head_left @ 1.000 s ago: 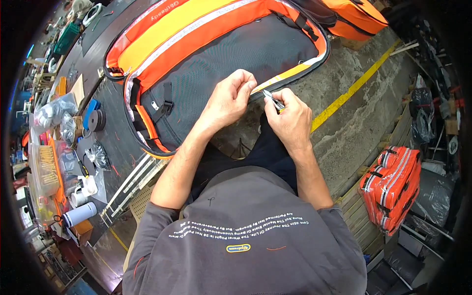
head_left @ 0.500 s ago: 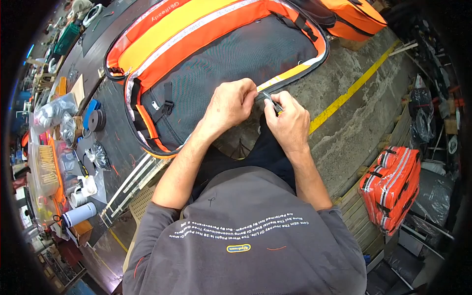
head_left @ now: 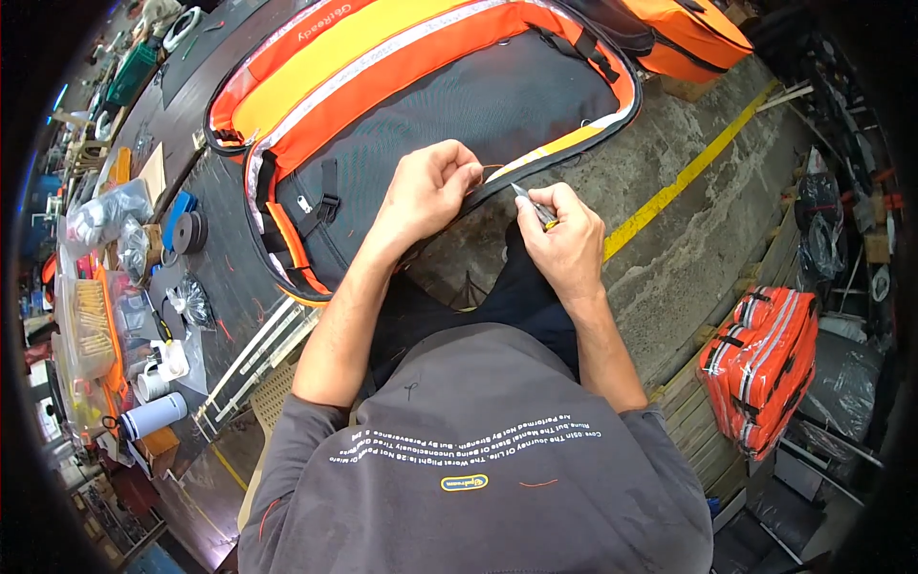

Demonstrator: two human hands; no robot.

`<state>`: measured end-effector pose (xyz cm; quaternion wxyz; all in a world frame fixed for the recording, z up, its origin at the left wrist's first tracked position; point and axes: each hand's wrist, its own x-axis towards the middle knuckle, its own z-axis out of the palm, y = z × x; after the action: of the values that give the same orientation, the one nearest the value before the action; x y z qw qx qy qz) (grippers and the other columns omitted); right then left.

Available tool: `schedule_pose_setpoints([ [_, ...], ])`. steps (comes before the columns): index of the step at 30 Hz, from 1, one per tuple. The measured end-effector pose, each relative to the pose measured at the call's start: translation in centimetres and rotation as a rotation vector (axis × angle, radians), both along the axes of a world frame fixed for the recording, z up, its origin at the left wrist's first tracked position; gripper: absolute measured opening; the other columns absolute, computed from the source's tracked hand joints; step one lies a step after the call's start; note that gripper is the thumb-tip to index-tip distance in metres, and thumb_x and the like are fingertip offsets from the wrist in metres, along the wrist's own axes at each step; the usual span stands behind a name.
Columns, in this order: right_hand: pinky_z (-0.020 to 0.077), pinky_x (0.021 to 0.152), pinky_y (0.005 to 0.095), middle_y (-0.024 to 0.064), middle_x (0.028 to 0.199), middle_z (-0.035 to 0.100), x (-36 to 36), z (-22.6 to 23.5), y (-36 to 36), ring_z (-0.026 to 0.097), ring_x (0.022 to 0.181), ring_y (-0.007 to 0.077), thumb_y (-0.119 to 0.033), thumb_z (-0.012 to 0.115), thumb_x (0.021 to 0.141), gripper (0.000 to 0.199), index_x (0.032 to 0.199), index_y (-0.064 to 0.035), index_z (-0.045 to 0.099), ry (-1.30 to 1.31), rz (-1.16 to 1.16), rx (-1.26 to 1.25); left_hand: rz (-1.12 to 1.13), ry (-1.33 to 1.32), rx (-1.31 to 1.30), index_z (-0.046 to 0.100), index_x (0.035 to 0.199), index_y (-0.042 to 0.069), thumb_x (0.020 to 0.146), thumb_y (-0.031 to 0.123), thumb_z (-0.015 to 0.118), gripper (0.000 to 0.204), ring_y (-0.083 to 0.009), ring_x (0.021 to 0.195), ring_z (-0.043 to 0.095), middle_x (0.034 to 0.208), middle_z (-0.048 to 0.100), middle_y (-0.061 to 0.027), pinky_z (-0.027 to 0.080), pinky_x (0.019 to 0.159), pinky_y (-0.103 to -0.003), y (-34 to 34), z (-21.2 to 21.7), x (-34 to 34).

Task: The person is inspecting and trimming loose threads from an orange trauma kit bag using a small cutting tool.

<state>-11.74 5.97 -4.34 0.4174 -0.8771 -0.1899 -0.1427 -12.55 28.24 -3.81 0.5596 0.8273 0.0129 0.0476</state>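
A large orange, yellow and dark grey bag (head_left: 459,86) lies flat on the dark worktable (head_left: 225,277). My left hand (head_left: 430,191) pinches the bag's black edge binding near its lower rim, with a thin orange thread showing beside the fingers. My right hand (head_left: 564,239) grips a small metal cutting tool (head_left: 531,203), its tip pointing at the same edge just right of my left fingers. The two hands are a few centimetres apart.
Rolls of tape (head_left: 186,230), plastic bags, a white bottle (head_left: 153,413) and boxes crowd the table's left side. A second orange bag (head_left: 684,33) lies at the top right, and another orange bag (head_left: 760,368) stands on the floor at the right. A yellow line (head_left: 684,182) crosses the concrete floor.
My left hand has slid slightly along the bag's edge and closed tighter on the binding. My right hand has dropped a little, the tool staying at the edge.
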Motion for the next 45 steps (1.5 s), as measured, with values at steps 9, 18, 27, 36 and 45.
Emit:
schedule_pose_setpoints([
  [9, 0.0597, 0.068, 0.0446, 0.0161, 0.085, 0.078, -0.6, 0.9, 1.3, 0.078, 0.076, 0.0356, -0.018, 0.084, 0.091, 0.019, 0.094, -0.0032, 0.072, 0.142, 0.097, 0.082, -0.006, 0.096, -0.394, 0.069, 0.098, 0.0, 0.108, 0.011, 0.07, 0.015, -0.001, 0.077, 0.057, 0.084, 0.068, 0.0046, 0.049, 0.066, -0.022, -0.9, -0.6, -0.7],
  [18, 0.0597, 0.069, 0.0451, 0.0155, 0.089, 0.078, -0.3, -0.4, 1.9, 0.077, 0.08, 0.0369, -0.015, 0.081, 0.093, 0.014, 0.097, -0.0051, 0.072, 0.002, 0.143, -0.008, 0.003, 0.066, -0.378, 0.069, 0.101, 0.0, 0.108, 0.01, 0.07, 0.012, -0.0014, 0.079, 0.058, 0.085, 0.069, 0.0035, 0.05, 0.069, -0.022, -1.1, 0.2, -1.3],
  [27, 0.0555, 0.086, 0.0329, 0.0064, 0.108, 0.073, 3.3, -6.0, -4.5, 0.067, 0.096, 0.0143, -0.027, 0.076, 0.107, 0.039, 0.133, 0.0001, 0.064, 0.362, -0.166, 0.438, -0.457, -0.266, 0.274, 0.072, 0.082, 0.007, 0.084, 0.015, 0.088, 0.018, -0.0301, 0.09, 0.063, 0.108, 0.066, -0.011, 0.052, 0.09, -0.044, -4.6, 1.7, -5.6],
  [36, 0.0306, 0.05, 0.024, -0.0118, 0.07, 0.049, 10.2, -7.7, -6.5, 0.04, 0.055, 0.0009, -0.036, 0.077, 0.105, 0.03, 0.09, -0.0111, 0.07, 0.429, -0.188, 0.591, 0.007, -0.537, 0.436, 0.076, 0.107, 0.007, 0.086, 0.01, 0.082, 0.022, -0.0346, 0.097, 0.067, 0.105, 0.072, -0.0116, 0.056, 0.086, -0.046, -9.4, -1.5, 2.5],
  [45, 0.0372, 0.059, 0.0238, -0.0122, 0.076, 0.055, 10.2, -9.5, -5.0, 0.046, 0.067, 0.0008, -0.028, 0.078, 0.106, 0.025, 0.096, -0.0063, 0.074, 0.384, -0.232, 0.527, 0.063, -0.346, 0.603, 0.077, 0.115, 0.009, 0.094, 0.017, 0.077, 0.022, -0.0316, 0.098, 0.072, 0.1, 0.076, -0.0115, 0.057, 0.085, -0.048, -9.1, -2.4, 6.5],
])
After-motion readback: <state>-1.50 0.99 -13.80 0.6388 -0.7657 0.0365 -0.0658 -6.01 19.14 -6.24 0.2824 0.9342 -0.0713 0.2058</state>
